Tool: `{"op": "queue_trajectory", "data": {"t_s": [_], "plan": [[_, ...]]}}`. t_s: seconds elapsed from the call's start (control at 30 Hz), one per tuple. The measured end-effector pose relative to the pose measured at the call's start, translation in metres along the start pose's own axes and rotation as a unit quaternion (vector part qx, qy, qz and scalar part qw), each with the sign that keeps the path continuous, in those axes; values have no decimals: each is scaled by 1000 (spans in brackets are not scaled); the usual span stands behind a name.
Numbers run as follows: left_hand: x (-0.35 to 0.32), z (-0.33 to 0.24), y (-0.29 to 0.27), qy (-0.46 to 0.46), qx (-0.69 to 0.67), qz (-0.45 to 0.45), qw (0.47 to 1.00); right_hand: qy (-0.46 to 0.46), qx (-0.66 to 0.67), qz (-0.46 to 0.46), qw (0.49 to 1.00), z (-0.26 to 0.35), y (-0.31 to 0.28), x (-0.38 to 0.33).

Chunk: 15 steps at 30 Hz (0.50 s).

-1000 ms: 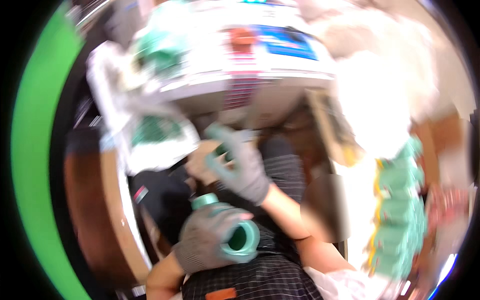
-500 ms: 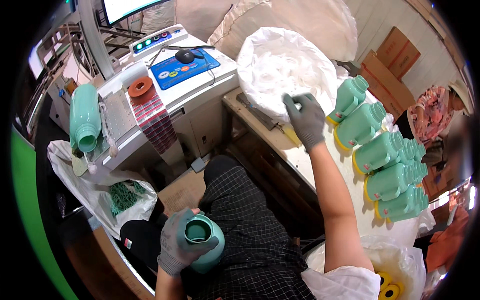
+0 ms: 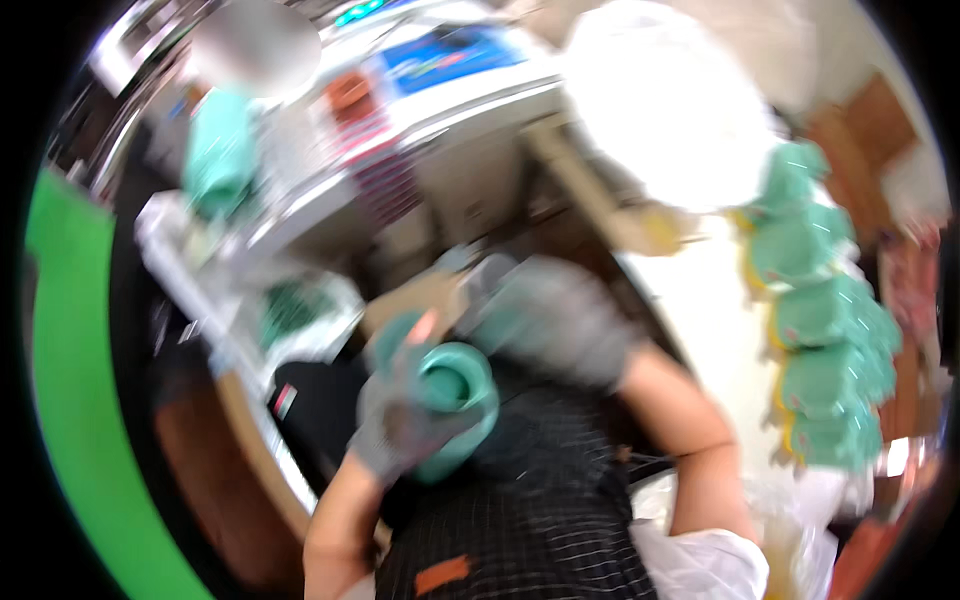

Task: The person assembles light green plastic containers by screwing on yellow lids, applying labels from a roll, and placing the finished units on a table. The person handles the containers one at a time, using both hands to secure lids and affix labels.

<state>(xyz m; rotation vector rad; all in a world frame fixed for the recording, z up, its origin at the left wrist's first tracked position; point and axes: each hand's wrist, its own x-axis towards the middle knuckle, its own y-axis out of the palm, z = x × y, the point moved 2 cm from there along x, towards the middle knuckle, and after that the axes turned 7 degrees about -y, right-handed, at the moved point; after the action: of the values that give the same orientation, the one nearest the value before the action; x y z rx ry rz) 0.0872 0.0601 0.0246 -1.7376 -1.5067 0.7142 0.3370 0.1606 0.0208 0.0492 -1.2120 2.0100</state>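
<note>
On my lap, my left hand (image 3: pixel 395 415) in a grey glove is wrapped round a green plastic bottle (image 3: pixel 455 455). The bottle's open round mouth faces up. My right hand (image 3: pixel 560 325), also gloved in grey, is just beyond and to the right of the bottle. Motion smears its fingers, and whether it holds anything cannot be made out. A white sack (image 3: pixel 665 100) stands at the far right, overexposed so that its contents do not show. Along the right-hand table (image 3: pixel 700 310), several green bottles (image 3: pixel 825 305) with yellow bases lie or lean in a row.
At the far left, another green bottle (image 3: pixel 218 155) rests on a white machine beside an orange roll (image 3: pixel 350 95) and a hanging red checked strip (image 3: pixel 387 185). Below is a white bag with green scraps (image 3: pixel 295 310). A blue mat (image 3: pixel 455 55) lies behind; cardboard boxes (image 3: pixel 850 150) stand far right.
My right hand has come back from the edge of the white sack, down and left towards the bottle. My left hand still holds the bottle. The whole view has shifted and blurred.
</note>
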Motion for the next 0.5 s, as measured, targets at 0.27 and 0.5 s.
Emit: {"op": "queue_trajectory", "data": {"t_s": [0.27,0.5], "plan": [[5,-10,-16,188,-3,-78,979,-158,13,-146,976,41,74,-4],[9,-28,-21,240,27,-28,970,-12,61,41,997,67,60,-19]]}}
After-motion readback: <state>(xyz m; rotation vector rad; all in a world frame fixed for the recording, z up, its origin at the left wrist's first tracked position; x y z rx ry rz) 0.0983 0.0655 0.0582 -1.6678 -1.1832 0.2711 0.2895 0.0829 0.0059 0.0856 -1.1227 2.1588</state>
